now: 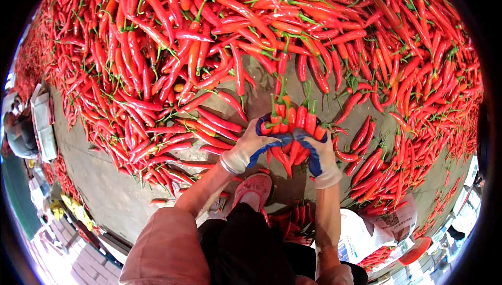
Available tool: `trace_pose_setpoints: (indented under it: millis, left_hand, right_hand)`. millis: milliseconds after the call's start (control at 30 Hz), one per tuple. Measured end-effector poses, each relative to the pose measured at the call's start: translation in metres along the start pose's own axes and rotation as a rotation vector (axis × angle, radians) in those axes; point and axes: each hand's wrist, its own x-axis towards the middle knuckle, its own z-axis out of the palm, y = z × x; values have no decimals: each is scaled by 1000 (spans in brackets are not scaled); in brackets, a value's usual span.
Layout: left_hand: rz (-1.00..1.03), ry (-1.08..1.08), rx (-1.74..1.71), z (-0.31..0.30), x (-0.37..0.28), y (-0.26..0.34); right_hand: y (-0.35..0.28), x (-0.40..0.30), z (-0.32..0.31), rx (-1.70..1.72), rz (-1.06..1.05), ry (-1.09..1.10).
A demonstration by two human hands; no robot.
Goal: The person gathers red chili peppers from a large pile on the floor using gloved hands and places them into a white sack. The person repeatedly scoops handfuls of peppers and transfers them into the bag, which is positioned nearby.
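Both my hands, in white gloves with blue coated palms, hold one bunch of red chili peppers [292,118] between them, green stems upward and pointed tips down. My left hand [259,140] grips the bunch from the left, and my right hand [317,148] grips it from the right, thumbs nearly touching at the front. Beyond the hands rises a large heap of loose red chili peppers [251,14]. A few chili peppers [219,124] lie side by side just left of my left hand. More chili peppers [368,167] lie in a group to the right of my right hand.
My red shoe [257,185] is on the grey floor [94,179] below the hands. Chili peppers lie in a container or wrapping between my legs. Printed paper [404,216] and a white bag [353,234] are at lower right. A person [21,136] is at the far left beside a pale box [44,122].
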Motion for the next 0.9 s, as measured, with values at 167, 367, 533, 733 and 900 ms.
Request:
trace_pose_setpoints:
  millis: [167, 367, 533, 733, 900]
  left_hand:
    - [230, 0, 66, 13, 5, 10]
    - [607, -34, 726, -34, 44, 3]
    - [767, -71, 1011, -42, 55, 5]
    - [427, -36, 711, 5, 47, 26]
    - [84, -152, 607, 57, 17, 36]
  right_hand:
    - [-3, 9, -4, -439, -483, -121]
    - [8, 40, -4, -588, -709, -132]
    - [19, 53, -3, -665, -656, -112]
    - [-9, 36, -7, -627, -632, 18]
    - [-49, -43, -25, -565, -143, 258]
